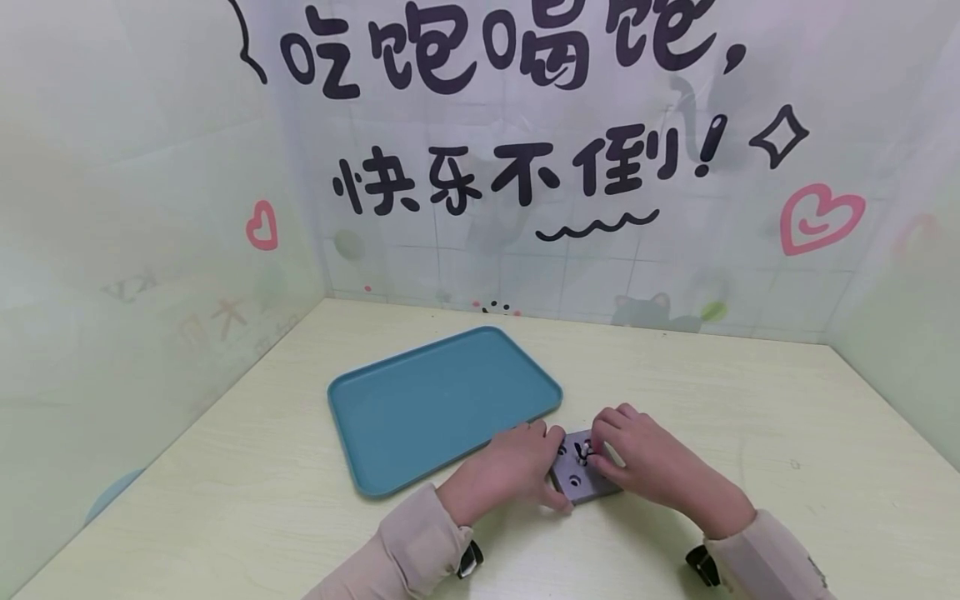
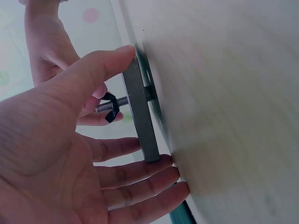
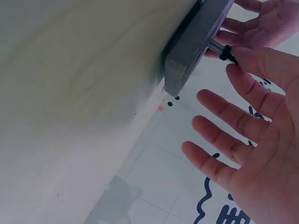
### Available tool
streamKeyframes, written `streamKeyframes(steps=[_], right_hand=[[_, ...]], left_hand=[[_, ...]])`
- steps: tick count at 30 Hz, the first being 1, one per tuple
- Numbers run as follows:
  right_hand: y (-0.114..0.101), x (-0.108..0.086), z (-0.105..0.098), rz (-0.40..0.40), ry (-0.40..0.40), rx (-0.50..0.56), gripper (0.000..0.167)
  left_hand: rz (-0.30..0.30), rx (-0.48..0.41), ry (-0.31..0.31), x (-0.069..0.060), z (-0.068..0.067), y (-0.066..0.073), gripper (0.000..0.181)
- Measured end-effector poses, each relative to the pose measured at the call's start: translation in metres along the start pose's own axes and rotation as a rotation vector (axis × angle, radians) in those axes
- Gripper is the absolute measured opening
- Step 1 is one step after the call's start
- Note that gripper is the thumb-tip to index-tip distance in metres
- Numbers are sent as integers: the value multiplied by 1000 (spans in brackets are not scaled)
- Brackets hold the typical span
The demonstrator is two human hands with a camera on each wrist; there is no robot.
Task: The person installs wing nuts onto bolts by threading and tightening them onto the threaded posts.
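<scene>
A grey metal plate (image 1: 597, 486) with several round holes lies in front of me, near the tray's right corner. My left hand (image 1: 517, 462) holds its left side, thumb at the near edge and fingers at the far one. Through the plate stands a threaded bolt (image 2: 122, 101), with part of it showing below in the left wrist view. A black wing nut (image 2: 112, 108) sits on the bolt's thread, apart from the plate's face. Thumb and index finger of my right hand (image 1: 645, 454) pinch the wing nut; the other fingers spread away, as the right wrist view shows.
A blue-green tray (image 1: 442, 400) lies on the pale wooden table (image 1: 712, 400), left of and behind the plate. Printed cloth walls (image 1: 480, 267) enclose the table at the back and both sides.
</scene>
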State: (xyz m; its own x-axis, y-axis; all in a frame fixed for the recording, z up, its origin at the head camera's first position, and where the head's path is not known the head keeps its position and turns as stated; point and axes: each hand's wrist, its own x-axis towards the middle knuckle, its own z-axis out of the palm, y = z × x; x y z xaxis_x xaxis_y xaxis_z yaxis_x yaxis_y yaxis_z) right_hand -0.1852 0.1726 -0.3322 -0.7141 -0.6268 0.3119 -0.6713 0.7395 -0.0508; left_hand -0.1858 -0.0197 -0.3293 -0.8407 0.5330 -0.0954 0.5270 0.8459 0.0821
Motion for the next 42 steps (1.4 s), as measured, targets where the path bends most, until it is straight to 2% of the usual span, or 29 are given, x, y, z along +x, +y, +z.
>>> streamKeyframes(steps=[5, 10, 13, 20, 26, 30, 38, 42], right_hand=[[1, 0, 0, -19, 18, 18, 15], [1, 1, 1, -80, 14, 40, 37], [0, 1, 1, -89, 6, 29, 40], [0, 0, 1, -65, 1, 23, 32], [0, 0, 2, -40, 23, 13, 19], [0, 0, 2, -6, 5, -4, 9], [1, -1, 1, -15, 7, 17, 16], [1, 0, 0, -16, 8, 23, 13]], left_hand=[[11, 7, 5, -1, -1, 0, 79], [18, 9, -2, -2, -1, -1, 79], [19, 11, -2, -2, -1, -1, 77], [15, 21, -3, -1, -2, 0, 79], [13, 13, 2, -2, -2, 0, 80], [15, 9, 5, -1, -2, 0, 80], [13, 2, 4, -1, -2, 0, 80], [20, 12, 9, -1, -1, -1, 78]])
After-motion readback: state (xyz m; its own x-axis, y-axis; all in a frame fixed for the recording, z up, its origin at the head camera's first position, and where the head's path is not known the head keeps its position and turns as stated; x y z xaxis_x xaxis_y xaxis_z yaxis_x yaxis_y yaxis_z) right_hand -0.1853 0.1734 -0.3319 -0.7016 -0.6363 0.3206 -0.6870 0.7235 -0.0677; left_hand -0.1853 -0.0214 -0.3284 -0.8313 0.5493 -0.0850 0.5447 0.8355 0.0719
